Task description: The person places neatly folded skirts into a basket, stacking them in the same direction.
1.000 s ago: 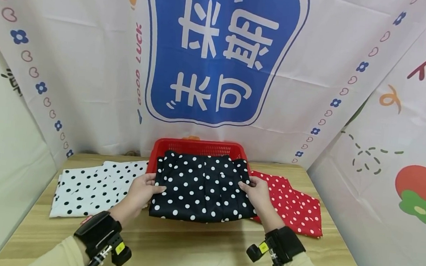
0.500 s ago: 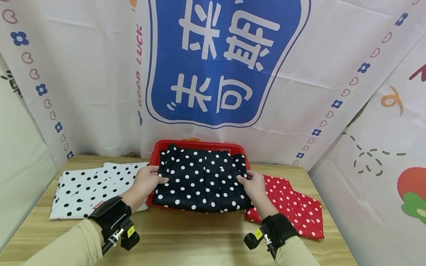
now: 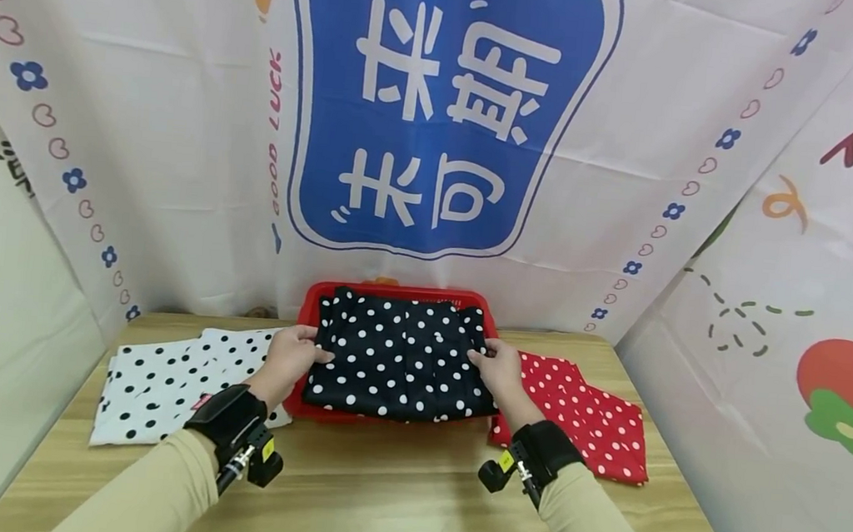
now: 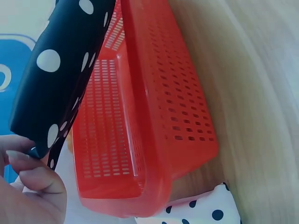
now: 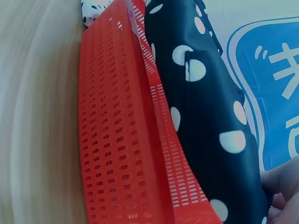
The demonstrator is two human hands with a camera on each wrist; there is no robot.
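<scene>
Hands hold the folded black cloth with white polka dots point(image 3: 403, 356) by its two side edges: the left hand point(image 3: 289, 361) pinches the left edge, thumb on top and fingers beneath, and the right hand point(image 3: 497, 370) does the same on the right edge, so both grips are closed on the fabric. The cloth hangs level between them, over the red perforated plastic basket point(image 3: 313, 305), its near edge about above the basket's front rim; the wrist views show it clear of the basket floor point(image 4: 110, 126). To lower it well, I would judge that both edges should go down at the same rate, keeping the fold flat, with fingers sliding out from under only once the cloth rests inside and no corner drapes over the rim. Outside the left grip lies a white cloth with black dots point(image 3: 162, 379) on the wooden table point(image 3: 378, 496); outside the right grip lies a red cloth with white dots point(image 3: 587, 421). Fingers under the fabric are hidden in the head view, the right wrist view shows only fingertips at its corner, and whether anything already lies in the basket beneath the cloth is hard to tell.
</scene>
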